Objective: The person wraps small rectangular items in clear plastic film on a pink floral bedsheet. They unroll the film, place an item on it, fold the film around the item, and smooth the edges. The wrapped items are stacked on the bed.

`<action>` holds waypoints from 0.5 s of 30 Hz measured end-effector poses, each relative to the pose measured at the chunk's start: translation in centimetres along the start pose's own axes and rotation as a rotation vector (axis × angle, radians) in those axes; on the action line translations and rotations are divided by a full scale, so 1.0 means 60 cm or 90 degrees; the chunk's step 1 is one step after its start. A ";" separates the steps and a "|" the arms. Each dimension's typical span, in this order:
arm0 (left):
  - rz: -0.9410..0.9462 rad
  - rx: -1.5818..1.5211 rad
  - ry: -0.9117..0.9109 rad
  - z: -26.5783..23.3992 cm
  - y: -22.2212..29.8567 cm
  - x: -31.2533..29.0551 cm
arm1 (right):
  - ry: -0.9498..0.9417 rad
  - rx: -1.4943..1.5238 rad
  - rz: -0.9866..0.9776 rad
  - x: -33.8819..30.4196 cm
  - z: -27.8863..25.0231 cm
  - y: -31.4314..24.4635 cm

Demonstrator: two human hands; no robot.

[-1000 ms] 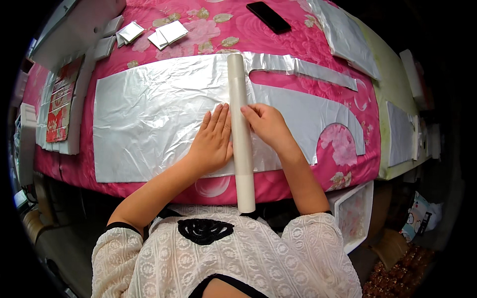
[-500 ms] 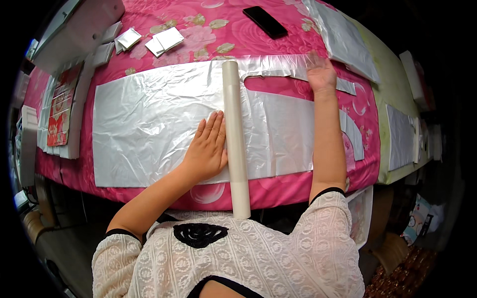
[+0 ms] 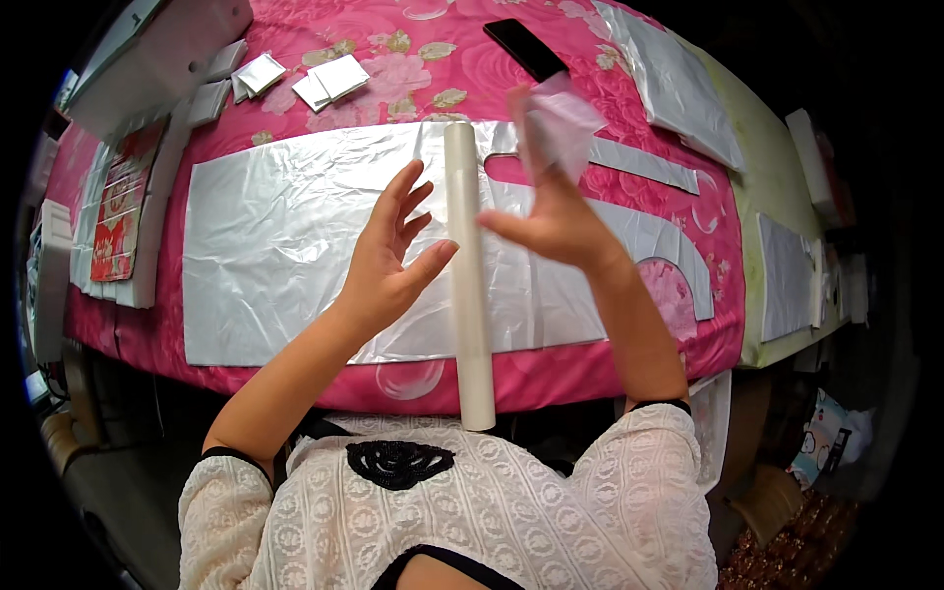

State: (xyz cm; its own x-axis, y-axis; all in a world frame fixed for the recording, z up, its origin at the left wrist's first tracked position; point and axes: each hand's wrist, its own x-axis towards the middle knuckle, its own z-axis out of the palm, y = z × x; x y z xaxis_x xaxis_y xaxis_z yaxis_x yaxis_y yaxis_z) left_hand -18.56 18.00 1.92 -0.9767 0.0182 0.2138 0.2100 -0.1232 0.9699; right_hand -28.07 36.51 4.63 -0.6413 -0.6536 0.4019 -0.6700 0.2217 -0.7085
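Note:
A stack of silvery white plastic carrier bags (image 3: 285, 265) with cut-out handles lies flat across the table. Over it, from far to near, lies a long pale cream tube (image 3: 469, 295), its near end past the table edge. My left hand (image 3: 393, 241) hovers left of the tube, fingers spread, holding nothing. On the tube's right, my right hand (image 3: 560, 221) is raised with its thumb stretched out. A thin translucent plastic flap (image 3: 568, 123) stands up against its blurred fingers; whether they grip it is unclear. Beneath, a handle strip (image 3: 649, 167) lies on the cloth.
A black phone (image 3: 526, 49) and small white packets (image 3: 336, 79) lie on the pink flowered cloth (image 3: 413, 379). More folded bags (image 3: 678, 93) sit at the far right. White boxes (image 3: 162, 59) and a red-printed packet stack (image 3: 128, 206) stand left.
My left hand has lifted off the bags. My right hand has swung from the upper handle leftward toward the tube, and a flap of thin plastic has risen with it.

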 end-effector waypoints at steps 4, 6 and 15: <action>-0.058 -0.081 0.118 0.003 0.032 0.006 | -0.108 -0.219 -0.021 0.008 0.116 -0.070; -0.112 -0.070 0.109 -0.035 0.017 -0.008 | -0.124 -0.172 -0.030 0.016 0.121 -0.067; -0.137 0.035 0.222 -0.185 -0.001 -0.067 | 0.190 0.114 0.191 0.002 -0.134 0.093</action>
State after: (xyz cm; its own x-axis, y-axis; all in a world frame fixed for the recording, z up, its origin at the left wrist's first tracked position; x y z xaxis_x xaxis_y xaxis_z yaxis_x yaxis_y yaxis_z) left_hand -15.11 6.92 -0.29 -0.9530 -0.3005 -0.0382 -0.0082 -0.1007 0.9949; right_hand -34.88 43.50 5.36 -0.8947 -0.3360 0.2942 -0.3793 0.2240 -0.8977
